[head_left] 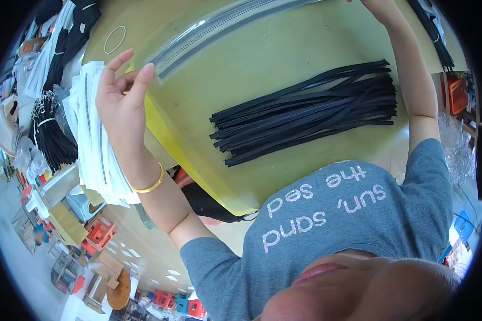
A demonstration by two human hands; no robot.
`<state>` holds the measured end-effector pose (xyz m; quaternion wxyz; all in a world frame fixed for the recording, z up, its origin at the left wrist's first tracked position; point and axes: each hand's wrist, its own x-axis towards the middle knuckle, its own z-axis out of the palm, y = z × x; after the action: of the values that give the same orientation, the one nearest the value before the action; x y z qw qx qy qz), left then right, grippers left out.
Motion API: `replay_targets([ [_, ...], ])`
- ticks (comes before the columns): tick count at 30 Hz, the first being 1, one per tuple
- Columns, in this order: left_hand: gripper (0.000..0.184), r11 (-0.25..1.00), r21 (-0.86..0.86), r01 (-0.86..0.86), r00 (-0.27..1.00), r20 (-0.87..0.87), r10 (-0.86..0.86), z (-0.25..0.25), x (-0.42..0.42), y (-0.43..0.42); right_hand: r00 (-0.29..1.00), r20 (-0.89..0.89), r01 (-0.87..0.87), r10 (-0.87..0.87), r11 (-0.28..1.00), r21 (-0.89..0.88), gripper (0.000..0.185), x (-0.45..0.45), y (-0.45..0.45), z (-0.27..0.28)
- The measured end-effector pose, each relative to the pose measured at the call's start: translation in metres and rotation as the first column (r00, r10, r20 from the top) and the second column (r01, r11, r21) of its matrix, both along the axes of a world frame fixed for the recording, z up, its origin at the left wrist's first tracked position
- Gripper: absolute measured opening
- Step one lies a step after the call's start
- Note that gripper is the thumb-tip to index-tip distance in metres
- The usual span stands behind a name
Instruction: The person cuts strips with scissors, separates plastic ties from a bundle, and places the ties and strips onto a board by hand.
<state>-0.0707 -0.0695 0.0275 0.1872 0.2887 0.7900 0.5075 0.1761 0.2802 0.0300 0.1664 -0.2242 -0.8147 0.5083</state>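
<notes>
One clear-wrapped strip (227,25) stretches over the desk (316,48); the left hand (122,101) meets its end, grip unclear, and the cropped right hand (381,9)'s hold cannot be told. Uneven pulling could crease the strip.

Readable text: shirt (326,215) only. Grey-blue cloth, pale speckled lettering (294,231) across the chest, upside down from this viewpoint. Two lines seen. Line nearer the neck: "sun, sand", comma after first word, all lower case. Line nearer the hem: "the", then a three-letter word, probably "sea"; last letter uncertain at this angle. Both lines run right to left across the view, on a slant. Marks elsewhere too small to make out.
</notes>
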Motion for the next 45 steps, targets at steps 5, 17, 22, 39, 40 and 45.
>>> replay_targets([
  [5, 0.042, 0.998, -0.066, -0.021, 0.998, 0.059, 0.025, -0.026, 0.000, 0.006, 0.983, 0.176, 0.055, -0.054, 0.998, 0.000, 0.014, -0.002, -0.006, -0.008],
  [17, 0.042, 0.988, -0.145, -0.050, 0.999, 0.003, 0.051, -0.037, -0.007, 0.002, 0.966, 0.254, 0.044, -0.041, 0.999, -0.008, 0.013, -0.008, -0.010, -0.020],
  [22, 0.040, 0.975, -0.197, -0.103, 0.991, -0.107, 0.083, -0.032, 0.006, 0.008, 0.957, 0.282, 0.060, -0.070, 0.997, 0.042, 0.013, -0.009, -0.013, -0.015],
  [39, 0.042, 0.987, -0.126, -0.097, 0.985, -0.155, 0.077, -0.033, 0.020, 0.011, 0.985, 0.174, -0.060, 0.012, 0.959, 0.275, 0.020, -0.004, -0.002, -0.031],
  [40, 0.042, 0.988, -0.120, -0.095, 0.986, -0.145, 0.077, -0.034, 0.020, 0.011, 0.985, 0.171, -0.065, 0.017, 0.958, 0.279, 0.020, -0.003, -0.001, -0.032],
  [45, 0.042, 0.987, -0.133, -0.088, 0.991, -0.115, 0.073, -0.028, 0.022, 0.012, 0.989, 0.142, -0.086, 0.044, 0.950, 0.302, 0.019, -0.003, 0.001, -0.034],
])
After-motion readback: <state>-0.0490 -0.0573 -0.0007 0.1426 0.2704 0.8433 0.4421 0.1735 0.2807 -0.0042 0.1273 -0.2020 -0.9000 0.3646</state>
